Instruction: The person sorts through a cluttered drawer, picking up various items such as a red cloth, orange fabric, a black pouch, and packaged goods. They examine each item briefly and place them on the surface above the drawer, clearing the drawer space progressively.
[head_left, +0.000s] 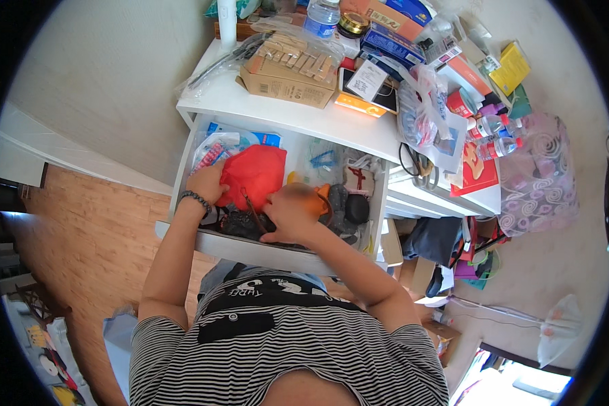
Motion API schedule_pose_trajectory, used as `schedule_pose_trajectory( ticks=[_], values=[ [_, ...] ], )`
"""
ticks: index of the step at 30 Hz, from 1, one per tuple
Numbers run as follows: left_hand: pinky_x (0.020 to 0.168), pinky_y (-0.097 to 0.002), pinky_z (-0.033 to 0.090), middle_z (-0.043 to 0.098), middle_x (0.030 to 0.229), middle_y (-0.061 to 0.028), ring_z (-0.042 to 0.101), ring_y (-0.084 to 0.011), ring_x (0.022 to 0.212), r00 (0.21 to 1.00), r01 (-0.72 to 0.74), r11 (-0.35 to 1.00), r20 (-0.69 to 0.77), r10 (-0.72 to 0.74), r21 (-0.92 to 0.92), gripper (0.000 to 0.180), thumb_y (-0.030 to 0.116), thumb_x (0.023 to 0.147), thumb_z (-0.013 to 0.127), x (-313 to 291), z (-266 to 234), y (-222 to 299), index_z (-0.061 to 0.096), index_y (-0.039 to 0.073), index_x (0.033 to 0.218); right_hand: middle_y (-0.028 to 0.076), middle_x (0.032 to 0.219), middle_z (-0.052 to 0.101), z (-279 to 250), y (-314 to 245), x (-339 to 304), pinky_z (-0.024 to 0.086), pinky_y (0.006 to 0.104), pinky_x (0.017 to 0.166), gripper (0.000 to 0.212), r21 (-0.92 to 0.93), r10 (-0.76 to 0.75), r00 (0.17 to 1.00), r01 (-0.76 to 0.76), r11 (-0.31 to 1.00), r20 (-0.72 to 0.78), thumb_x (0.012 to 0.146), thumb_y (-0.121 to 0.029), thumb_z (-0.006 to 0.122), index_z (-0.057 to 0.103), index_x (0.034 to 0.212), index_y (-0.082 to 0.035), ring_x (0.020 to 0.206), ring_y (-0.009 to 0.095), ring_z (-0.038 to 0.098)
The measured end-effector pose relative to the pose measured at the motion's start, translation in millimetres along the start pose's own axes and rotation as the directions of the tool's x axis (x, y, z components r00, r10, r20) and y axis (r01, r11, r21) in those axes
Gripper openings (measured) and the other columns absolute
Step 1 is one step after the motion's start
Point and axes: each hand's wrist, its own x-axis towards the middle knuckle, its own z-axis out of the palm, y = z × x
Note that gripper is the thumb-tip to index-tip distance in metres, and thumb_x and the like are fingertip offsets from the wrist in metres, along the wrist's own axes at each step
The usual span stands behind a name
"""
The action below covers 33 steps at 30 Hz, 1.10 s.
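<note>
A white drawer point(284, 252) is pulled out in front of me, filled with mixed small items. Inside it, toward the left, lies a bright red fabric pouch point(254, 174) with a thin cord at its lower edge. My left hand point(206, 181), wearing a dark bead bracelet, grips the pouch's left edge. At its lower right edge is my right hand point(294, 215), thumb and forefinger apart, near a brown strap point(254, 215). Dark crumpled cloth point(240, 224) lies below the pouch. An orange item point(314, 201) is partly hidden behind my right hand.
On the white cabinet top point(277, 116) stand a cardboard box point(287, 84), a water bottle point(321, 19), a phone-like device point(379, 91) and a plastic bag point(423, 111). Small bottles point(494, 135) stand at right. A blue-and-white packet point(267, 139) and dark round item point(356, 208) lie in the drawer.
</note>
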Motion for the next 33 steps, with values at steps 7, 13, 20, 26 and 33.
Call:
schedule_pose_trajectory(
  ticks=[7, 13, 20, 26, 33],
  values=[
    [0.088, -0.0301, 0.044, 0.061, 0.111, -0.0091, 0.058, -0.0226, 0.1, 0.997, -0.081, 0.533, -0.063, 0.052, -0.842, 0.024, 0.011, 0.089, 0.055, 9.9, 14.8, -29.5, 0.059, -0.001, 0.11, 0.016, 0.11, 0.052, -18.5, 36.6, -30.1, 0.044, 0.0395, 0.087, 0.038, 0.415, 0.209, 0.961, -0.118, 0.902, -0.18, 0.066, -0.015, 0.072, 0.061, 0.101, -0.008, 0.105, 0.031, 0.051],
    [0.091, -0.0321, 0.045, 0.056, 0.12, -0.0088, 0.055, -0.0179, 0.108, 0.998, -0.018, -0.285, -0.033, 0.047, -0.958, 0.034, 0.02, 0.094, 0.05, 2.9, -25.2, 8.4, 0.05, 0.0, 0.123, 0.017, 0.125, 0.039, -14.1, 48.4, -49.2, 0.044, 0.0361, 0.09, 0.06, -0.169, 0.249, 0.803, -0.393, 0.904, -0.541, 0.064, -0.004, 0.069, 0.047, 0.12, -0.008, 0.114, 0.035, 0.046],
    [0.089, -0.0324, 0.046, 0.057, 0.119, -0.009, 0.056, -0.0179, 0.107, 0.983, -0.179, -0.236, -0.186, 0.005, -0.955, 0.036, 0.024, 0.096, 0.045, -9.1, -56.6, 36.7, 0.048, 0.001, 0.124, 0.009, 0.106, 0.05, -34.2, 94.6, -78.0, 0.047, 0.0309, 0.083, 0.041, 0.581, 0.545, 0.676, -0.208, 0.787, -0.497, 0.067, 0.011, 0.058, 0.051, 0.104, -0.004, 0.098, 0.021, 0.053],
    [0.097, -0.0356, 0.042, 0.052, 0.126, -0.0123, 0.051, -0.0212, 0.116, 0.983, -0.146, -0.235, -0.168, 0.075, -0.961, 0.039, 0.024, 0.097, 0.043, -16.2, -60.1, 38.2, 0.044, -0.001, 0.127, 0.003, 0.1, 0.048, -110.3, 75.0, -120.9, 0.044, 0.0254, 0.084, 0.039, 0.901, 0.578, 0.698, 0.251, 0.355, -0.422, 0.067, 0.016, 0.06, 0.049, 0.1, -0.003, 0.098, 0.012, 0.048],
    [0.09, -0.032, 0.046, 0.058, 0.118, -0.0099, 0.057, -0.0177, 0.105, 0.985, -0.146, -0.189, -0.16, 0.065, -0.971, 0.035, 0.023, 0.096, 0.047, -17.7, -50.6, 52.7, 0.05, -0.001, 0.122, 0.005, 0.106, 0.048, -251.5, 39.6, -141.6, 0.048, 0.0341, 0.09, 0.042, 0.346, 0.188, 0.532, 0.216, 0.913, -0.826, 0.066, 0.019, 0.06, 0.052, 0.099, -0.006, 0.1, 0.016, 0.052]
  ],
)
